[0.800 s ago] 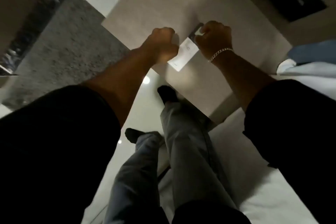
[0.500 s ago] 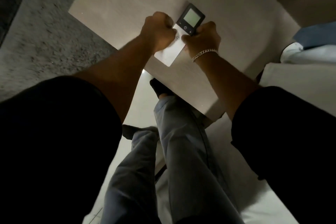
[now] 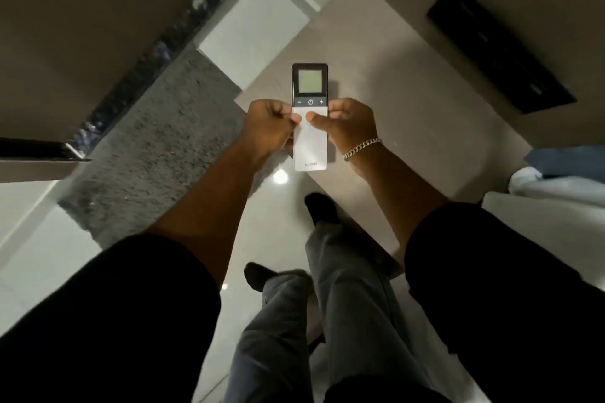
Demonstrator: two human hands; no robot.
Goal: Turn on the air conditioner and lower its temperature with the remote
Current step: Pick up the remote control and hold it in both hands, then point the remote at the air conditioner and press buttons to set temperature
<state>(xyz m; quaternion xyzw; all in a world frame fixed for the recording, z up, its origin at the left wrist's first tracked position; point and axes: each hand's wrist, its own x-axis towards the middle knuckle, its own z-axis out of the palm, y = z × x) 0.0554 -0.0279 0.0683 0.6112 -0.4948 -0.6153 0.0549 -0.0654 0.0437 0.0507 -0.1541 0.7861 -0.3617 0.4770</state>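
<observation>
Remote [image 3: 310, 137] has swung from slanted to straight, long axis pointing away from the person. Left hand [image 3: 268, 124] and right hand [image 3: 347, 126] pinch its sides; right thumb [image 3: 316, 117] nearest the power button [image 3: 310, 102], just beyond, above the table [image 3: 409, 101]

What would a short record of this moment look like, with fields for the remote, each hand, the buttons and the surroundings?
object: slim white remote with a dark top and a pale screen
left hand: pinches the remote's left edge
right hand: grips the right edge, thumb on the white face
wrist: silver chain bracelet on the right
buttons: minus, power and plus in a row under the screen, none pressed
screen: blank as far as can be told
below: pale tabletop, grey speckled rug
</observation>
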